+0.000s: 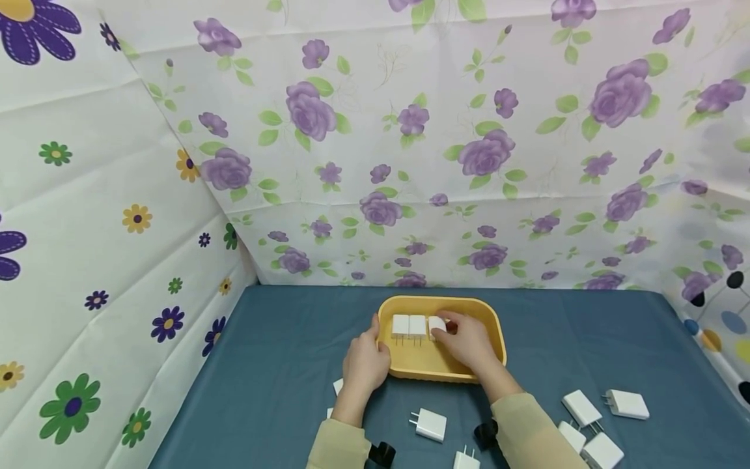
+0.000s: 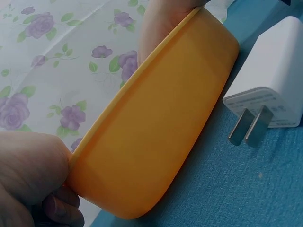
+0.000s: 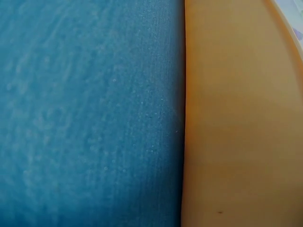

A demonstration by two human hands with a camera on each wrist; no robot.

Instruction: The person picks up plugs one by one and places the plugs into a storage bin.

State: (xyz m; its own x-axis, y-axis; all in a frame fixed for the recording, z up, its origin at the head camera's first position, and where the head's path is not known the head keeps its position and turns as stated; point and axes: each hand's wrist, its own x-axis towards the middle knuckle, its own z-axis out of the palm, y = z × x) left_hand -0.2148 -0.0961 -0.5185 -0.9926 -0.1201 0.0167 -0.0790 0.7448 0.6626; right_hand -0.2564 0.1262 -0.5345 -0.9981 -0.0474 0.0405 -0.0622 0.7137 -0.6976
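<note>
A shallow yellow tray (image 1: 418, 362) stands on the blue-covered table, tilted only by the camera angle in the left wrist view. My left hand (image 1: 366, 361) grips its left end by the rim; that hand's curled fingers also show in the left wrist view. Inside, two white plug chargers (image 1: 408, 325) sit side by side near the back wall, prongs toward me. My right hand (image 1: 467, 340) reaches over the tray and pinches a third white charger (image 1: 435, 324) just right of them. The right wrist view holds only the tray's outer wall (image 3: 241, 118) and the tablecloth, not the hand.
White chargers lie loose in front of the tray, among them one (image 1: 430, 425) between the forearms and another (image 1: 467, 460) nearer me. Several more (image 1: 602, 449) cluster at the right. Others peek out beside the left wrist. Flowered sheets (image 1: 375, 143) hang behind and at the sides.
</note>
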